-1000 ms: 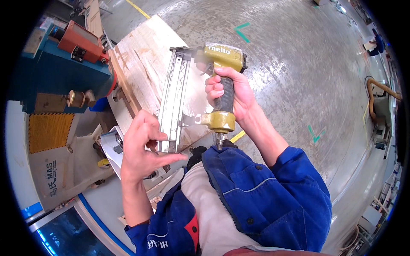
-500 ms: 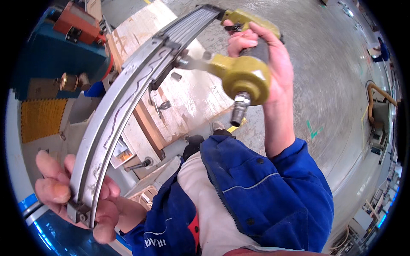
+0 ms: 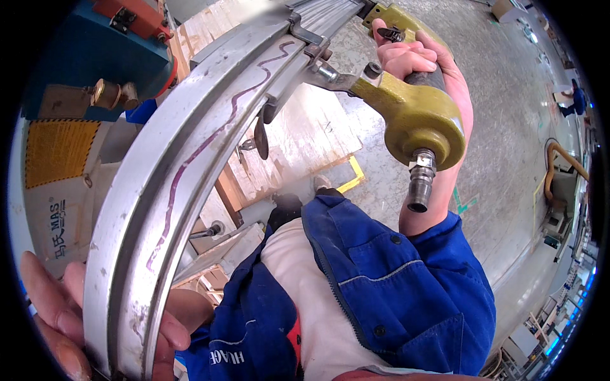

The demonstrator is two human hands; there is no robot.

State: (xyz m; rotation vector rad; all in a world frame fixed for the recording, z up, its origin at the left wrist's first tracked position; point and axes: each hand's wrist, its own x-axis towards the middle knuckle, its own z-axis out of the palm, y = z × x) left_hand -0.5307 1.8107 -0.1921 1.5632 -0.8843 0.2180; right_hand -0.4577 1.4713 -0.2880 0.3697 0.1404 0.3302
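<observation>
Here, the right grip (image 3: 448, 66) encloses the nailer's (image 3: 422, 120) handle (image 3: 427, 79); the left grip (image 3: 58, 320) holds the magazine (image 3: 190, 166), away from the handle; steady support, trigger (image 3: 392, 33) untouched, seems best.

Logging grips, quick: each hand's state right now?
Left hand: holding the metal magazine near its lower end.
Right hand: holding the nail gun by its dark handle.
</observation>
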